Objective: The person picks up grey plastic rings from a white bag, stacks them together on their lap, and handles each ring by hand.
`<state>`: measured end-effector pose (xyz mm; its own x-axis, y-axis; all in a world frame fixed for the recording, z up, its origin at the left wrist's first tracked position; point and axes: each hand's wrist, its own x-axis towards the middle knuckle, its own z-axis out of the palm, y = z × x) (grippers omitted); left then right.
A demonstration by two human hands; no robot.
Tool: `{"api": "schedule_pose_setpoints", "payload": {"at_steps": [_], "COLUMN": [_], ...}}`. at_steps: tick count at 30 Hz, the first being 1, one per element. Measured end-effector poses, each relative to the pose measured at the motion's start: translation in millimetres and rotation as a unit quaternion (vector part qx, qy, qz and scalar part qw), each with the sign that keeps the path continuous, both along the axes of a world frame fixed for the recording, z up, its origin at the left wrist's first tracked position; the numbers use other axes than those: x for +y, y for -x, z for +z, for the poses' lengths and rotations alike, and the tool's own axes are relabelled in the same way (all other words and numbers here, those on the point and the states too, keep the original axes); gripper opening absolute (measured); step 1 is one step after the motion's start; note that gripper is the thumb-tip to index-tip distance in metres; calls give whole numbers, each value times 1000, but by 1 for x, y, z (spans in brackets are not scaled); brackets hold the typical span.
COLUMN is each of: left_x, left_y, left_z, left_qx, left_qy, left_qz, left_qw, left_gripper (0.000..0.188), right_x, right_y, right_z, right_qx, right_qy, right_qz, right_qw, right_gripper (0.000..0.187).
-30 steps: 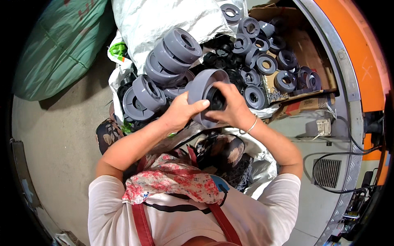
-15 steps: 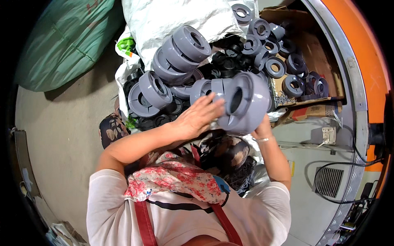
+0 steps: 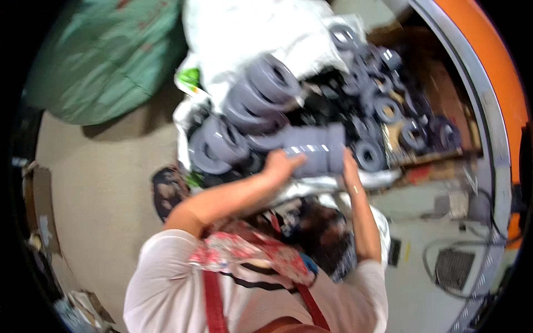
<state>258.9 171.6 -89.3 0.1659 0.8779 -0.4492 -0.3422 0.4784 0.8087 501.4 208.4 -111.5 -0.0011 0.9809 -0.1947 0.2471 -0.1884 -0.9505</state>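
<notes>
A cylindrical stack of grey plastic ring fittings [image 3: 315, 149] lies on its side between my two hands, over the near part of the heap. My left hand [image 3: 282, 167] grips its left end, thumb along the near side. At the other end, my right hand [image 3: 350, 171] is pressed against the rim; its far fingers are hidden. Just to the left leans a taller stack of grey fittings [image 3: 258, 91], with a separate grey pair [image 3: 222, 145] nearer to me. Black plastic rings [image 3: 317, 108] show behind the held stack. Motion blurs the picture.
A large white sack [image 3: 250, 33] lies behind the heap. To the right, a cardboard box [image 3: 444, 94] holds several loose grey rings [image 3: 388, 110]. A bulky green sack [image 3: 105, 61] stands at the far left. A black cable [image 3: 426, 258] runs by the grey metal panel at right.
The large grey fitting has swung from tilted toward me to lying sideways in line with the stack. My left hand has closed onto the left end. The whole view has shifted.
</notes>
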Motion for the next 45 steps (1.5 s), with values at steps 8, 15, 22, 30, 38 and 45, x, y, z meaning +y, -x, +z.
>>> {"api": "schedule_pose_setpoints", "payload": {"at_steps": [8,15,22,30,38,45], "left_x": [-22,-44,-68,-26,21,36], "left_y": [59,208,391,371,193,170], "left_z": [154,360,473,156,6,3], "left_qx": [122,216,173,314,211,118], "left_qy": [-432,-775,-572,-205,37,87], "left_qz": [-24,125,309,179,-14,170], "left_qw": [893,580,740,910,977,975], "left_gripper": [36,46,33,47,85,53], "right_x": [-85,29,77,191,168,138], "right_y": [62,259,384,224,156,190], "right_z": [104,368,561,263,105,100], "right_qx": [102,77,-76,-373,-160,-8], "right_qy": [-431,-710,-743,-301,-52,58], "right_qz": [-69,-51,49,140,52,113], "right_qw": [894,698,663,867,984,992], "right_gripper": [60,52,38,80,88,78]}}
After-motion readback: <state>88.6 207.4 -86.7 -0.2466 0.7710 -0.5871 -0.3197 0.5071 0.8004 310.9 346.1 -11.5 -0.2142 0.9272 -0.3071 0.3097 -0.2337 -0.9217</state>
